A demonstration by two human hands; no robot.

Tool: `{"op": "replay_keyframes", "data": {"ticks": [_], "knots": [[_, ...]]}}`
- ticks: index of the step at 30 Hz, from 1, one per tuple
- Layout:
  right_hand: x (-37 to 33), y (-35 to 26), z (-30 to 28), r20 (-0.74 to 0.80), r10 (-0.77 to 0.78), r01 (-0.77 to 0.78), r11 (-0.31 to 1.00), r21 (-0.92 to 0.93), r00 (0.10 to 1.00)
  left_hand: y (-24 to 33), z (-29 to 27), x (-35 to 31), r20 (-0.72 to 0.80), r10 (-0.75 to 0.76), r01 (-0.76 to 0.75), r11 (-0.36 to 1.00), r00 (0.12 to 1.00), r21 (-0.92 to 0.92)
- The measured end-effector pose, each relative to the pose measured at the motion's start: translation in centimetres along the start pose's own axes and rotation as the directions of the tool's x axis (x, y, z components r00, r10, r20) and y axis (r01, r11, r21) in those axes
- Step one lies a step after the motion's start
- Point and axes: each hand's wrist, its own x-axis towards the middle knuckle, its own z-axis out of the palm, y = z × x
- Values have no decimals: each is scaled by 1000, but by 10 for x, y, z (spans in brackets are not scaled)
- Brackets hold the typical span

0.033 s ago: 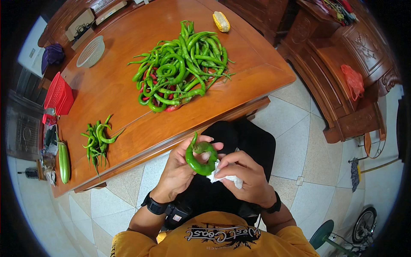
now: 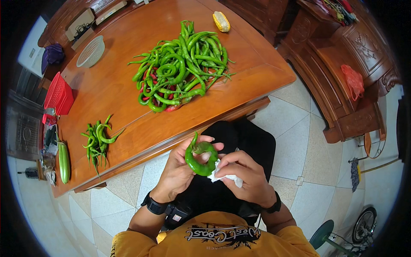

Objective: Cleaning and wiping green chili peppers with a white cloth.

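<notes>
My left hand [image 2: 176, 169] grips a curled green chili pepper [image 2: 190, 161] above my lap, its pointed end up. In my right hand [image 2: 246, 175] is a crumpled white tissue [image 2: 233, 180], pinched between thumb and fingers and pressed against the pepper's right side. Beyond both hands, a large pile of green chili peppers [image 2: 180, 68] lies on the wooden table [image 2: 244, 64], with some red ones showing among them. A smaller heap of green peppers [image 2: 99, 139] rests near the table's front edge, to the left of my hands.
A red plastic basket [image 2: 64, 96] and a pale oval colander [image 2: 91, 52] stand on the table's left side. Near its left corner lies a long green gourd [image 2: 64, 162]. A corn cob [image 2: 221, 21] sits at the far edge. A carved wooden bench [image 2: 334, 73] holds a red plastic bag [image 2: 352, 81].
</notes>
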Motion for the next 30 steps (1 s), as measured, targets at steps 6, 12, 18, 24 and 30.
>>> {"op": "replay_keyframes", "data": {"ticks": [6, 12, 18, 24, 30], "knots": [[2, 2, -2, -31, 23, -26, 996, -80, 999, 4, 0, -1, 0, -64, 64, 998, 998, 10], [3, 6, -4, -192, 67, -96, 985, -143, 979, -3, -3, -5, 55, -158, 151, 981, 986, 126], [4, 5, -7, -221, 30, -50, 995, -88, 975, -4, 2, -5, 190, -224, 194, 967, 956, 164], [2, 10, -8, -188, 40, -49, 998, -40, 981, 2, 3, -5, 203, -215, 132, 925, 955, 357], [0, 11, -8, -118, 131, -137, 989, -46, 984, 3, 8, -4, 64, -177, 157, 958, 982, 240]]}}
